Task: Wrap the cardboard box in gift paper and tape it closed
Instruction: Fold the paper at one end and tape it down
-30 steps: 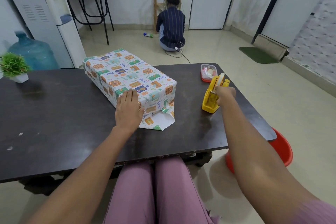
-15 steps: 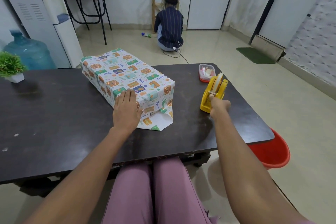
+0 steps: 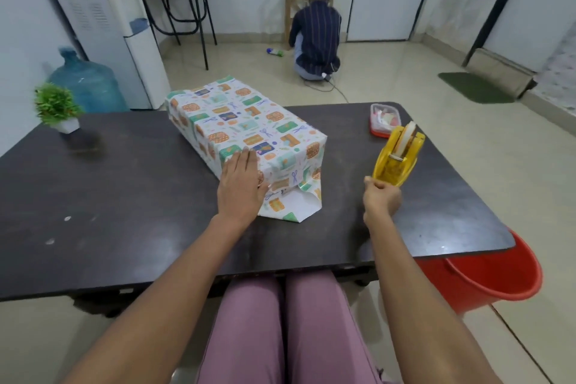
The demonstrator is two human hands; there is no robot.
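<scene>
Dark table (image 3: 124,196): left hand (image 3: 240,187) flat on wrapped box (image 3: 249,128); right hand (image 3: 381,198) pinched.

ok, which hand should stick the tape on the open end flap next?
Right. The right hand is at the yellow tape dispenser, fingers pinched, though any tape strip is too thin to see. The left hand lies flat on the gift-wrapped box, holding the paper down beside the unfolded flap.

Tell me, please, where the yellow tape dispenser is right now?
In the head view the yellow tape dispenser stands on the right side of the dark table, just beyond the right hand and nearer than the small red-based container.
</scene>
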